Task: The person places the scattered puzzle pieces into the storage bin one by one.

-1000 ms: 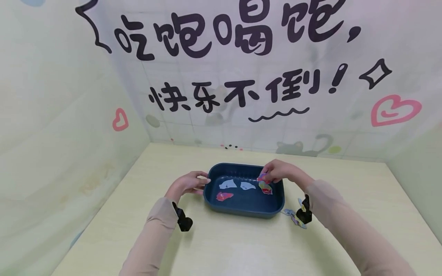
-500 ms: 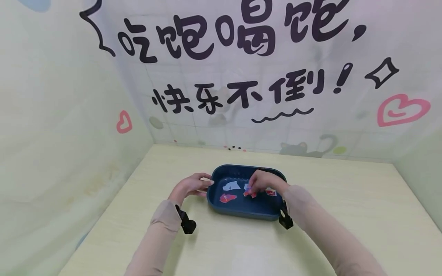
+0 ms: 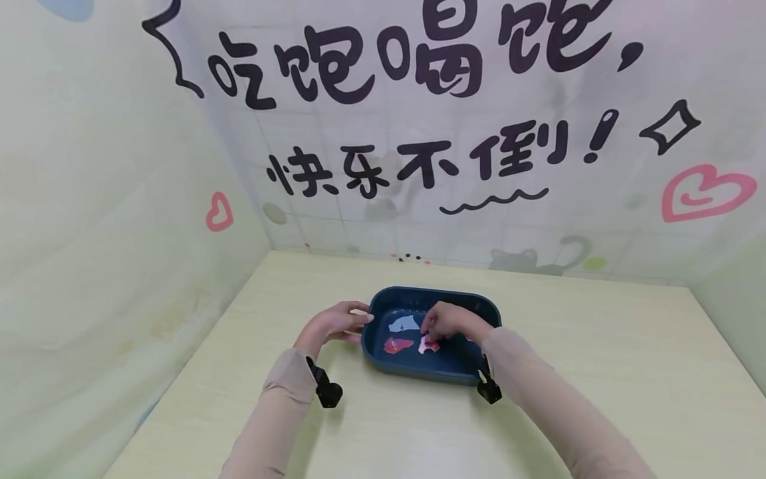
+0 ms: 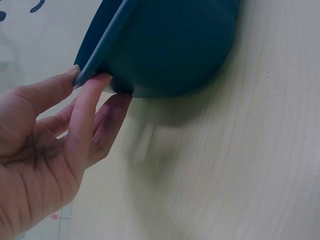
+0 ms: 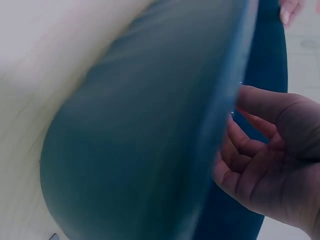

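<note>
A dark blue tray (image 3: 419,372) with rounded corners stands on the table. At its left end my left hand (image 3: 335,322) pinches the rim, thumb on top and fingers against the outer wall in the left wrist view. Reaching over the right side, my right hand (image 3: 445,319) pinches a pink irregular paper piece (image 3: 427,344) low inside the tray; its fingertips are hidden behind the tray wall in the right wrist view. A reddish-pink piece (image 3: 397,344) and a pale blue-white piece (image 3: 403,324) lie on the tray bottom. My right forearm mostly covers another piece at the right.
The pale wooden table (image 3: 383,426) reaches to a printed cloth backdrop (image 3: 359,226) behind and at the sides. A corner of a small loose piece (image 5: 54,236) shows at the bottom of the right wrist view, beside the tray.
My right hand has moved left and down from the tray's right rim toward its middle, carrying the pink piece. My left hand keeps its hold on the left rim.
</note>
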`<state>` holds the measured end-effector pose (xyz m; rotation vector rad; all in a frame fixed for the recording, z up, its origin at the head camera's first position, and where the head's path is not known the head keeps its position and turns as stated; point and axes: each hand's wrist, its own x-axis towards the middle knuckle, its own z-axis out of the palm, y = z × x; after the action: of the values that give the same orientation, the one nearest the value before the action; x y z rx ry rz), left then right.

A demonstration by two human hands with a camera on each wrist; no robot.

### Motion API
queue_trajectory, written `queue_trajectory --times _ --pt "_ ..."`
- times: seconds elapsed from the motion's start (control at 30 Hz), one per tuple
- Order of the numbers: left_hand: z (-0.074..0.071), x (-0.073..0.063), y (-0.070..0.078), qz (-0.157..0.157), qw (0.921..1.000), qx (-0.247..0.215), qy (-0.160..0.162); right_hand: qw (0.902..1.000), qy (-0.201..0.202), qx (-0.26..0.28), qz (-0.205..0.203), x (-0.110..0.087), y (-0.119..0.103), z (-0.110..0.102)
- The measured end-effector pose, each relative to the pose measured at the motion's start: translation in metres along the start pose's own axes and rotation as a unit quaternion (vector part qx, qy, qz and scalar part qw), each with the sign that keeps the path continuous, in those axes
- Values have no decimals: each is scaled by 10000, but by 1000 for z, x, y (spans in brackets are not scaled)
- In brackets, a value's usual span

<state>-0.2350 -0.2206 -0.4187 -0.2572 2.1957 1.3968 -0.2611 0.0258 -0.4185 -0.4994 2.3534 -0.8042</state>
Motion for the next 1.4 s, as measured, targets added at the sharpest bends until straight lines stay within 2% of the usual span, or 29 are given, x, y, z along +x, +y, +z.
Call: queue_trajectory --times 0.23,0.63,1.03,1.27,1.4 --pt "-2 0 4 118 9999 17 -63 9982 386 368 -263 -10 7 -17" --pt "-4 2 2 161 9998 8 -86 9915 1108 290 -625 -41 34 -51" --pt "-7 2 5 201 9995 195 -111 9856 1508 714 -290 -74 68 -76" --pt "-3 0 5 64 9999 109 -106 9866 1449 747 -75 -87 89 -77" --pt "-1 -1 4 67 9999 105 -120 9892 1287 693 81 -96 101 -74"
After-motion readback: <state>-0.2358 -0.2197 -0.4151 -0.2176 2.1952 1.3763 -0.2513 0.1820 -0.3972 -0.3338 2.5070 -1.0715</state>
